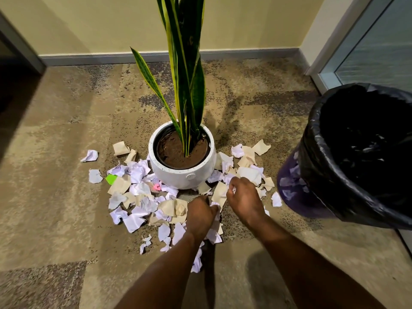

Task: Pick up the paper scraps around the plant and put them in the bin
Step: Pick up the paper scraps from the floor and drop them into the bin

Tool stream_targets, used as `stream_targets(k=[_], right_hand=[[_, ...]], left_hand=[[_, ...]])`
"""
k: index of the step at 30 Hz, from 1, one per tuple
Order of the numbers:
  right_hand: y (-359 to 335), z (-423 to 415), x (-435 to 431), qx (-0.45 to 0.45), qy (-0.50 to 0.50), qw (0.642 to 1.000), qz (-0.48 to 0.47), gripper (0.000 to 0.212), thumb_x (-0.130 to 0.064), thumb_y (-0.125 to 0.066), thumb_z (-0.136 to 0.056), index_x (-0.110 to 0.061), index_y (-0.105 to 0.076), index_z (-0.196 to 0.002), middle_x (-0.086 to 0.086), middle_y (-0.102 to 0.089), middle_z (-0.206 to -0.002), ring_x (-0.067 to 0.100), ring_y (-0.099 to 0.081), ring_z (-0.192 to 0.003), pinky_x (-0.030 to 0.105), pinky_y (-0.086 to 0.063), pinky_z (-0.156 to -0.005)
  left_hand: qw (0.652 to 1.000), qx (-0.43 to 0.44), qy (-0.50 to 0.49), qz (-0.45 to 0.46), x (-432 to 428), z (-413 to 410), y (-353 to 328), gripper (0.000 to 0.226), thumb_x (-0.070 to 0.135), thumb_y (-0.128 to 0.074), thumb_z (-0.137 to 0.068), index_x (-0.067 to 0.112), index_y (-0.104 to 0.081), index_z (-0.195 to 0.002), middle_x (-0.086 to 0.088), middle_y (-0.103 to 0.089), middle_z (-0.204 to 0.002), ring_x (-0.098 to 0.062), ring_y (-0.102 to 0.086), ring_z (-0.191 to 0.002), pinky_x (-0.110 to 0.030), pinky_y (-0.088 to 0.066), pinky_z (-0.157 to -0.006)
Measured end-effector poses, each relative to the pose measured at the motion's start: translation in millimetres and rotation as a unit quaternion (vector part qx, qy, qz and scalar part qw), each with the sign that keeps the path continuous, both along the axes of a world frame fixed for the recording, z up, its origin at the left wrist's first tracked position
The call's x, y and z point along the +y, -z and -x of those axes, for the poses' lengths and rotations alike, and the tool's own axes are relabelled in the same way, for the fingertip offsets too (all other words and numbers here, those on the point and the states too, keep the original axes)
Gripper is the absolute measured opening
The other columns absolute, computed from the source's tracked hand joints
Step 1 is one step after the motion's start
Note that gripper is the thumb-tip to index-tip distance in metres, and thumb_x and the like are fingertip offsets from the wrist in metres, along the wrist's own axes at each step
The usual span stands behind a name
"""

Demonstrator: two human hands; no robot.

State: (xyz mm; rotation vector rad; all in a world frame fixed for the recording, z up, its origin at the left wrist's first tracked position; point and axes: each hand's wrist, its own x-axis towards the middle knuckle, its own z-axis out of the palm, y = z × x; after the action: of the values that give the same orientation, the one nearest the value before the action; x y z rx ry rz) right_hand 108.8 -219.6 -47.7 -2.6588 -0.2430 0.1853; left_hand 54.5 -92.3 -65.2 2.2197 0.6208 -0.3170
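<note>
Left hand and right hand each clutched paper scraps just before the pot, bin rightward.

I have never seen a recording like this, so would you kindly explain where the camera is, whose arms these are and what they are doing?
There is no machine here. A person wears one wide-angle camera on the head, so this single picture looks forward and down along their own bare arms. On the patterned carpet stands a white pot with a tall striped plant. Torn paper scraps, mostly white and tan, lie around the pot's front and sides. The left hand is down among them, its fingers curled on a white scrap. The right hand, a little further forward, pinches another white scrap. To the right stands a bin lined with a black bag, where the scraps are meant to go.
</note>
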Motion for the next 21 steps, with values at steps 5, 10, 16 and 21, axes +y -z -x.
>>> stream_targets(k=[5,10,16,21], right_hand=[[-1,-3,-7,0.014,0.01,0.999,-0.031,0.006,-0.011,-0.054,-0.086,-0.01,-0.06,-0.084,0.011,-0.059,-0.086,0.024,-0.056,-0.072,0.032,-0.046,-0.062],[1,-4,-6,0.023,0.003,0.999,-0.025,0.008,-0.01,-0.053,-0.087,-0.009,-0.061,-0.087,0.012,-0.06,-0.089,0.025,-0.056,-0.076,0.03,-0.043,-0.065],[3,-5,-5,0.026,-0.009,0.999,-0.024,0.009,-0.011,-0.053,-0.088,-0.009,-0.062,-0.089,0.012,-0.06,-0.089,0.024,-0.056,-0.075,0.028,-0.04,-0.063],[8,-4,-11,0.037,0.005,0.999,-0.011,0.01,-0.013,-0.053,-0.089,-0.011,-0.062,-0.088,0.01,-0.06,-0.09,0.023,-0.057,-0.077,0.033,-0.05,-0.067]], left_hand=[[0.998,-0.024,-0.049,0.018,-4,-4,3,0.014,0.023,-0.074,-0.081,0.014,-0.07,-0.071,-0.001,-0.066,-0.066,-0.011,-0.052,-0.056,-0.024,-0.029,-0.057],[0.997,-0.022,-0.067,0.03,-3,-6,2,0.011,0.021,-0.073,-0.08,0.01,-0.074,-0.079,-0.006,-0.073,-0.08,-0.019,-0.061,-0.071,-0.023,-0.036,-0.063],[0.992,-0.005,-0.095,0.088,-10,-16,0,0.013,0.019,-0.074,-0.081,0.005,-0.073,-0.08,-0.013,-0.074,-0.078,-0.032,-0.067,-0.07,-0.03,-0.05,-0.066],[0.98,0.008,-0.163,0.113,-13,-22,0,0.015,0.009,-0.07,-0.081,0.008,-0.071,-0.066,0.001,-0.06,-0.05,-0.004,-0.057,-0.042,-0.012,-0.041,-0.051]])
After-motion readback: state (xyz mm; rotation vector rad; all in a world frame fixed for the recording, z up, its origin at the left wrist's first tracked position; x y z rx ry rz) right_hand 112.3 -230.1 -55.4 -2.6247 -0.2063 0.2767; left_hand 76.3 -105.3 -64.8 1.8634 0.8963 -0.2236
